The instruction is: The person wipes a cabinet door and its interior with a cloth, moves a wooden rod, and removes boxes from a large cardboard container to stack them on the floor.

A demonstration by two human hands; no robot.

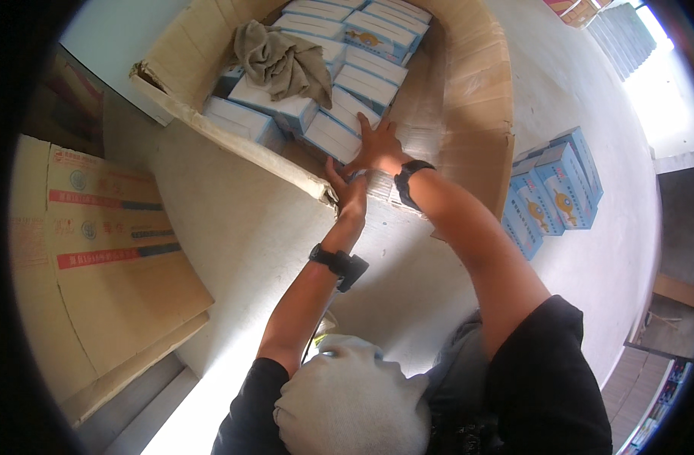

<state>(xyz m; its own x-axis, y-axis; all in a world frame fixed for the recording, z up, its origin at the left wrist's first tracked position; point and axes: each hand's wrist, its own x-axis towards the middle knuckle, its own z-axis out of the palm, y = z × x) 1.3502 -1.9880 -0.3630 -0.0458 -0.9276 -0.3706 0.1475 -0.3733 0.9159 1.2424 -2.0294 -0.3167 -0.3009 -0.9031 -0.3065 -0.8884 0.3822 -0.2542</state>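
My right hand (379,146) reaches over the near edge of a large open cardboard carton (474,91). Its fingers are spread at the end of a white and blue box (332,136). Close beside it, my left hand (349,188) is at the carton's low front side, with one finger stretched toward the boxes. Its other fingers are partly hidden, and a small pale bluish piece between the two hands is too covered to name. Several more white and blue boxes (373,38) lie packed in the carton. A crumpled grey-brown cloth (275,62) rests on top of them.
Several blue and white boxes (563,186) stand together on the pale floor (589,98) right of the carton. A brown cardboard carton (127,303) with red and dark stripes is at the left. Shelving (673,265) is at the far right. My knee (347,402) is below my arms.
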